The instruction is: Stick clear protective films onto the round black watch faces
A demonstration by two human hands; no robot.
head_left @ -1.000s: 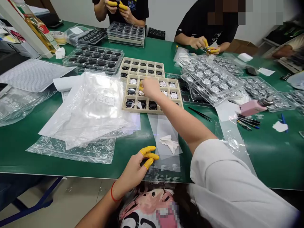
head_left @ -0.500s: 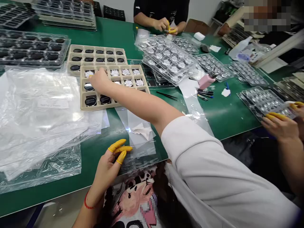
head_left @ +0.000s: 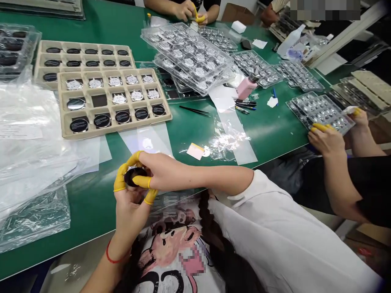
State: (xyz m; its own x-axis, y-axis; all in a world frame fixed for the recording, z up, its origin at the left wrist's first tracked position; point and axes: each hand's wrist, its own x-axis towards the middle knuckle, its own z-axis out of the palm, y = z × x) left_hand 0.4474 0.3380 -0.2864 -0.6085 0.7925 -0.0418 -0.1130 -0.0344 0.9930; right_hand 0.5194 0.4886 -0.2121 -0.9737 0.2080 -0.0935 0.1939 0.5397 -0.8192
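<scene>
Both your hands met low over the near edge of the counter, pinching one dark, bright-rimmed disc between them. Your left hand came from below, palm side partly hidden, yellow-capped fingers curled round the disc's left side. Your right hand reached across from the other side, forefinger arched over the far rim, capped thumb laid across the disc's dark face. Disc tilted; underside out of sight. Just beyond lay the front tray, beige, three rows of five compartments: silver pieces along the far row, black discs along the near one. Middle row mixed: a dark disc at the left end, then a compartment showing its square black base, then three silver pieces. Front tray overlapped the back tray, which bore more black discs. To your left, clear bags heaped flat and creased. To your right, black tweezers lay by themselves, with pens and a pink bottle farther on, near the stacked clear trays. At far right, a co-worker's hands, also yellow-capped, were at another clear tray.
</scene>
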